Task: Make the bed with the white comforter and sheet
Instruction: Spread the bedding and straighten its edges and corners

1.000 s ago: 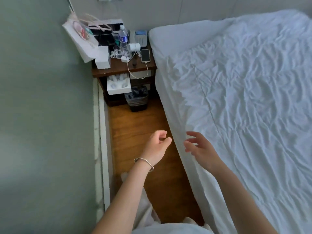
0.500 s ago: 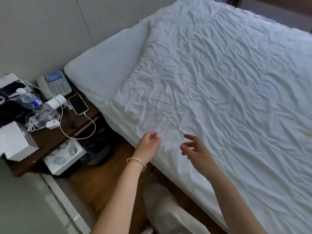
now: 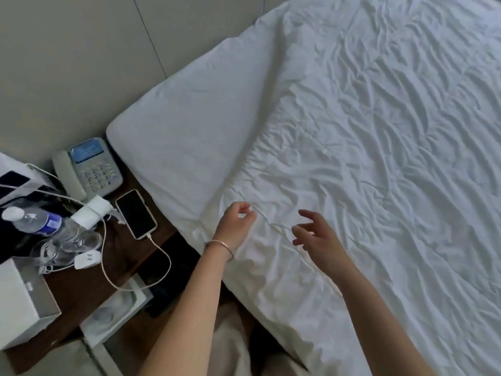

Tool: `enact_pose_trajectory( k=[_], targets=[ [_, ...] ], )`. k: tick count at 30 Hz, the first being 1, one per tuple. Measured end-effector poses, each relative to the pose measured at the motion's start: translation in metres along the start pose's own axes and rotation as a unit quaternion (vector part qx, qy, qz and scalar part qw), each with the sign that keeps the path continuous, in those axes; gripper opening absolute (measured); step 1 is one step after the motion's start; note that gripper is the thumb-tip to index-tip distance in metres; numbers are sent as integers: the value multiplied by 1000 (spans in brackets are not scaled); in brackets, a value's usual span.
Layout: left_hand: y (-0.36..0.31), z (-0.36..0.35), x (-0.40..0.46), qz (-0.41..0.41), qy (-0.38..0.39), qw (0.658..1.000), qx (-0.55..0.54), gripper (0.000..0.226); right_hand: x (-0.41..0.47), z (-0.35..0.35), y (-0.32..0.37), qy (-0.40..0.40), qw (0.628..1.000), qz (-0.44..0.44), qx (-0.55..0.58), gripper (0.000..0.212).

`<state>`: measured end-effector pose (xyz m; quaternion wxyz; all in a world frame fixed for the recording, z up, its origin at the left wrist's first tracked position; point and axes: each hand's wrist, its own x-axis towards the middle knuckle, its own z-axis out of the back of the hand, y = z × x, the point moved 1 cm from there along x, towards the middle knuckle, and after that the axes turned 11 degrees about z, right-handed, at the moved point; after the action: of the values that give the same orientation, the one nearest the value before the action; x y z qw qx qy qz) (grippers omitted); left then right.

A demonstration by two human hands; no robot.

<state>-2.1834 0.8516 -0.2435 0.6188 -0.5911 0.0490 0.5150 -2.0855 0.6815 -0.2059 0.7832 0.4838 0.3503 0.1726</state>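
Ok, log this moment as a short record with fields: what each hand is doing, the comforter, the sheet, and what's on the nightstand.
left hand: above comforter's near corner, fingers loosely curled, holding nothing
right hand: over comforter, fingers spread, holding nothing
comforter: white, wrinkled, spread across bed
sheet: bare strip by the wall
nightstand: telephone, phone on charging cable, water bottle, white box

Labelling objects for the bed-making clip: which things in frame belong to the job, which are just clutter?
Job:
white comforter, wrinkled
white sheet, bare at the head of the bed
left hand and right hand, both over the comforter edge, holding nothing

Clutter, all on the nightstand:
desk phone
smartphone on its charging cable
water bottle
white box
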Motion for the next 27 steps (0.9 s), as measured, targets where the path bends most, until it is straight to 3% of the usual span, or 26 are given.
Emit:
enact_pose_trajectory(
  k=[3,6,7,10,12,14,16,18,19,20,22,24,25,27],
  targets=[
    [-12,15,80,6,11,998,60,37,54,-26,6,-26,1000,-14,-5,39],
    [-16,20,145,3,-53,969,240,52,102,-51,7,-51,998,-36,0,39],
    [-17,19,162,3,-61,965,255,63,116,-57,7,-49,998,-43,4,39],
    [-26,13,192,44,35,995,82,103,155,-70,5,-53,997,-52,-5,41],
    [-33,14,203,71,163,981,-75,104,175,-72,7,-85,995,-48,-11,44],
    [-45,13,199,75,322,925,-188,73,187,-71,14,-118,993,-28,-6,51],
    [-60,6,186,101,468,837,-264,50,192,-67,23,-134,991,25,9,55],
    [-66,-6,180,179,545,764,-295,55,190,-57,22,-151,987,57,-6,69],
    [-68,-15,183,204,552,759,-278,56,187,-48,19,-165,985,55,-23,82],
    [-73,-24,184,207,541,778,-245,55,183,-38,13,-180,982,47,-45,88],
    [-81,-43,195,136,441,876,-140,54,178,-13,-3,-205,976,34,-71,85],
    [-86,-57,209,51,213,973,-77,42,176,7,-20,-218,971,17,-94,82],
    [-86,-65,215,39,142,988,-54,45,176,15,-30,-223,969,9,-107,81],
    [-81,-84,213,37,142,989,-7,85,177,25,-44,-212,963,-8,-166,84]
  ],
)
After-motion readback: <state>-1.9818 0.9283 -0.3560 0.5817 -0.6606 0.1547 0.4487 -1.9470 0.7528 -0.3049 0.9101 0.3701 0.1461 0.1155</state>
